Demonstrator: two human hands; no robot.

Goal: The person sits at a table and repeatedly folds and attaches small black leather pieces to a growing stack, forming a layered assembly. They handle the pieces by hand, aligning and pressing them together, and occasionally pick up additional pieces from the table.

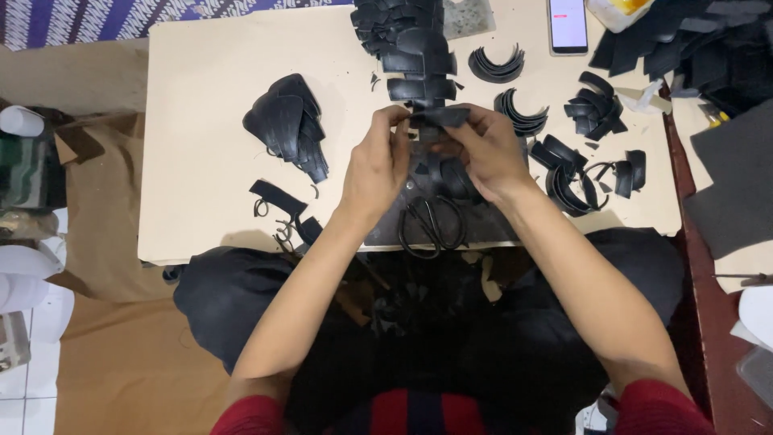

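The head camera looks straight down at a person sitting by a low pale board (pixel 209 72). Both hands meet over the middle of the board. The left hand (pixel 377 165) and the right hand (pixel 483 153) pinch one small black piece (pixel 439 118) between them. The fingers are curled tight on it, one hand at each end. The piece looks soft and a bit bent, but the fingers hide most of it, so its full shape is hard to tell.

Just under the hands lie black scissors (pixel 433 225) on a dark mat (pixel 491 229). The wrists cover the top of the mat.

A row of black pieces (pixel 411 48) runs from the hands up to the far edge, where the picture cuts it off. Left of the hands sits a heap of black pieces (pixel 288 121). Nearer the person lie some thin black scraps (pixel 278 205). Right of the hands are small bunches of curved black strips (pixel 519 109), and more (pixel 572 173) near the right wrist.

A phone (pixel 568 24) with a lit screen lies at the top, partly cut off. A dark pile (pixel 692 48) fills the top right corner, too dark to make out. White things at the left edge are only half in the picture.
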